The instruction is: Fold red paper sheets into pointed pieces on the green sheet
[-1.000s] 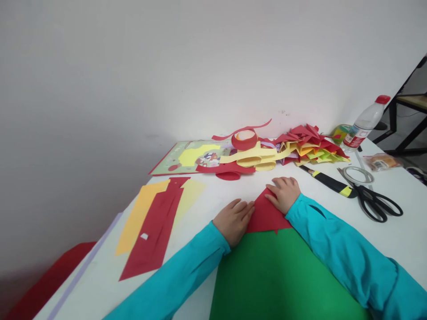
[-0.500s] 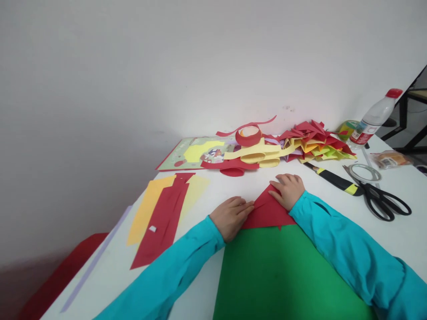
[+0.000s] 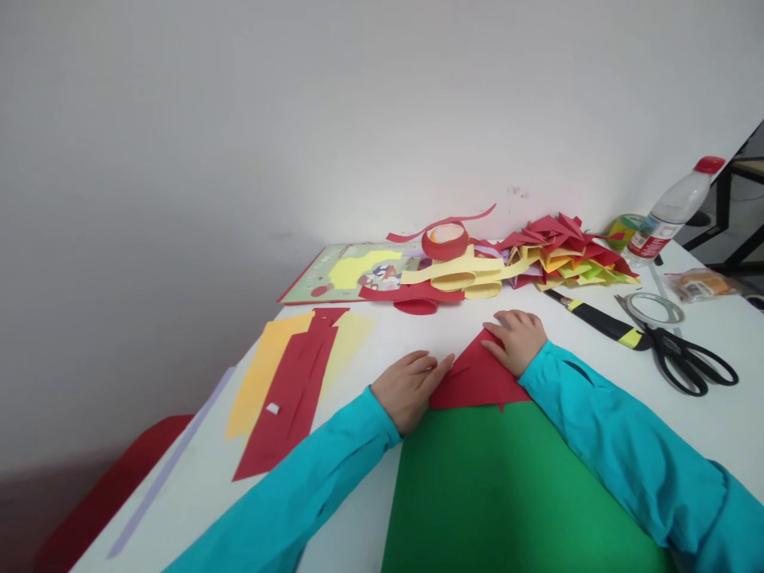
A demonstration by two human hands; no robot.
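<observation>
A sheet of red paper (image 3: 477,380), folded to a pointed triangle at its far end, lies over the far part of a green sheet (image 3: 507,493). My left hand (image 3: 411,390) rests along the left slanted edge of the red paper, fingers stretched out and the index finger pointing toward the tip. At the top corner, my right hand (image 3: 518,341) holds the red paper down, with its thumb and curved fingers on it. Part of the tip is hidden under the right fingers. Both hands touch the paper.
Left lie a cut red piece (image 3: 302,390), an orange sheet (image 3: 254,386) and a purple strip (image 3: 173,461). Paper rings (image 3: 445,243), folded paper chains (image 3: 567,251) and a picture book (image 3: 316,274) are at the back. Right are a cutter (image 3: 597,320), scissors (image 3: 686,358), tape (image 3: 653,308) and a bottle (image 3: 672,211).
My left hand has shifted slightly back down the red paper's left edge, and its index finger has lifted a little. The right hand stays at the top corner.
</observation>
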